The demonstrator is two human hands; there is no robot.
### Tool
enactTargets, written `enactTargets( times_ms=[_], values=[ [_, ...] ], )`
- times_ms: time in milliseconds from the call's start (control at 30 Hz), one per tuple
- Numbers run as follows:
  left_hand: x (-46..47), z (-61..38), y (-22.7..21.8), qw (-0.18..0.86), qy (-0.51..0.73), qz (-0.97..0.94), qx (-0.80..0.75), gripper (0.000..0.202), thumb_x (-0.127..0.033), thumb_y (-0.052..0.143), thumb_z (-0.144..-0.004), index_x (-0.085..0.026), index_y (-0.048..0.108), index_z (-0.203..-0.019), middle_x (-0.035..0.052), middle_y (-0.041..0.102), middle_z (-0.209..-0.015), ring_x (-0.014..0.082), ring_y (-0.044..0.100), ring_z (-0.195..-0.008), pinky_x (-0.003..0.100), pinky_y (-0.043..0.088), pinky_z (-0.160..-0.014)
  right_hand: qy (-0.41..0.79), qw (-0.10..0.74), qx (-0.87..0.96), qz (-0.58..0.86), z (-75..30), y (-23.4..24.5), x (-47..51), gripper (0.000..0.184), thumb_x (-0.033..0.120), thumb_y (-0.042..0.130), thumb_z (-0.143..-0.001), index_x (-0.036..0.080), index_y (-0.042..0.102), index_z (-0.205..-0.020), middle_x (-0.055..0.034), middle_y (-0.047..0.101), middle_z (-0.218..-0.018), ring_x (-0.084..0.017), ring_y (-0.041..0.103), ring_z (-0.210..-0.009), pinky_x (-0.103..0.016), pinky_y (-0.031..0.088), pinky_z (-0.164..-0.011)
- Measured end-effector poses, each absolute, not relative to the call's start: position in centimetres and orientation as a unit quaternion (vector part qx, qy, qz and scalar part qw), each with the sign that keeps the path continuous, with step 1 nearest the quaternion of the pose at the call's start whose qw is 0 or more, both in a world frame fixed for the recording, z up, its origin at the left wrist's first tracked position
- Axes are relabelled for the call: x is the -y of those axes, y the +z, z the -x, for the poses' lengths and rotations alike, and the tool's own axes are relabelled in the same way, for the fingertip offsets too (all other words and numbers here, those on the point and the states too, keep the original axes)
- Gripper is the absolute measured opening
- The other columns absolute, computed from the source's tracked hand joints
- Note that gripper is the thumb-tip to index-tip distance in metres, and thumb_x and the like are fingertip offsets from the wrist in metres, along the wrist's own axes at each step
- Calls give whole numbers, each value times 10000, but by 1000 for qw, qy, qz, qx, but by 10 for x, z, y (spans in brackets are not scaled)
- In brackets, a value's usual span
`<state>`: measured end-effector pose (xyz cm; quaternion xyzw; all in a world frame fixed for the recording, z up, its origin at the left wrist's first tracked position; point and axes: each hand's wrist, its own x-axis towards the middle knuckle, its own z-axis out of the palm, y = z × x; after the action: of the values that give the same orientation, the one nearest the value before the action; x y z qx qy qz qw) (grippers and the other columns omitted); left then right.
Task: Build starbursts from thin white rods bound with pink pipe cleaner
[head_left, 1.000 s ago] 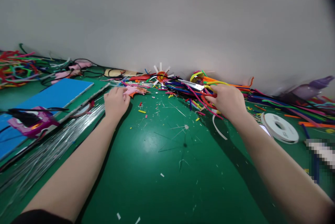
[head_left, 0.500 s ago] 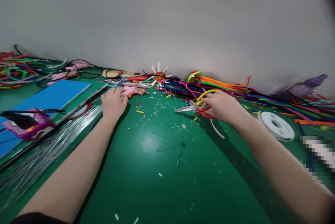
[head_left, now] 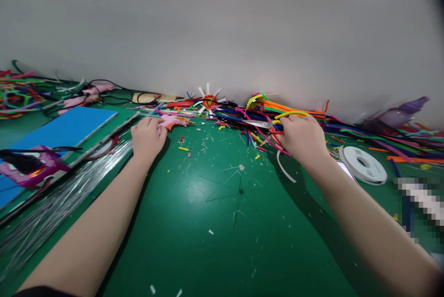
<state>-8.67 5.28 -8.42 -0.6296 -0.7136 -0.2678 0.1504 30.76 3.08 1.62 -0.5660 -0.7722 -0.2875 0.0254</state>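
Note:
My left hand [head_left: 148,137] is closed with its fingers curled on the back end of a pink glue gun [head_left: 171,121], whose orange tip points right along the table. The grip on its handle is mostly hidden by the hand. My right hand [head_left: 303,135] is closed on a pair of scissors [head_left: 258,124] with yellow and red handles. Their metal blades point left, above the near edge of a heap of coloured pipe cleaners [head_left: 239,114]. A flower-like piece [head_left: 210,101] with white strips and a red-orange middle lies between the hands, against the wall.
Scraps litter the green table [head_left: 194,250]. On the left lie a blue board [head_left: 79,123], clear strips [head_left: 79,190] and a purple device [head_left: 36,167]. To the right are a white ribbon spool [head_left: 376,172] and a purple bottle [head_left: 395,116]. A grey wall [head_left: 222,24] stands behind.
My right hand has carried the scissors away from me, from over the bare green table to the pipe cleaner heap. My left hand stays at the glue gun.

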Motion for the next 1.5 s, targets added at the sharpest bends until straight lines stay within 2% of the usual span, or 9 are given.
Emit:
enactTargets(
  times_ms=[267,400,567,733,900,1367,1500],
  values=[
    [-52,88,-85,148,-273,633,709,311,-288,380,-878,-201,588,-1091,120,608,-1103,294,509,-1079,411,313,-880,-247,70,742,619,-319,15,-25,365,380,490,-844,100,634,-1028,-150,666,-918,-277,606,-847,-372,387,-726],
    [-52,88,-85,147,-276,634,707,308,-282,387,-874,-198,585,-1093,120,601,-1114,292,505,-1088,407,314,-883,-191,76,803,559,-326,7,-21,342,361,535,-829,147,634,-1076,-108,672,-949,-248,604,-872,-350,403,-748],
    [-54,89,-87,154,-281,636,702,305,-274,402,-865,-187,592,-1087,125,610,-1108,295,513,-1072,408,321,-868,-211,27,834,509,-317,-8,-19,279,281,570,-807,126,647,-1026,-102,674,-899,-238,597,-828,-362,384,-797],
    [-56,91,-90,162,-291,642,690,292,-274,422,-857,-181,600,-1069,128,617,-1093,296,520,-1059,401,325,-841,-212,-14,807,550,-297,-17,-29,293,266,541,-823,118,626,-1062,-114,671,-991,-232,595,-865,-353,354,-813],
    [-57,94,-90,176,-284,641,691,279,-277,424,-864,-187,601,-1060,115,625,-1091,289,534,-1036,388,324,-819,-222,-19,775,591,-290,-20,-46,285,257,504,-834,82,636,-1018,-149,673,-984,-231,603,-814,-362,342,-773],
    [-56,92,-91,183,-279,642,691,267,-278,424,-869,-189,597,-1051,113,627,-1071,287,539,-1030,389,324,-814,-221,-22,763,607,-312,2,-20,264,304,511,-834,111,652,-947,-131,680,-928,-243,608,-832,-353,358,-747],
    [-56,93,-91,179,-287,646,684,265,-273,422,-868,-192,597,-1050,114,624,-1074,290,535,-1034,395,322,-816,-184,-2,755,629,-323,5,-16,252,325,520,-806,145,668,-902,-108,688,-873,-245,620,-797,-335,382,-686]
  ],
)
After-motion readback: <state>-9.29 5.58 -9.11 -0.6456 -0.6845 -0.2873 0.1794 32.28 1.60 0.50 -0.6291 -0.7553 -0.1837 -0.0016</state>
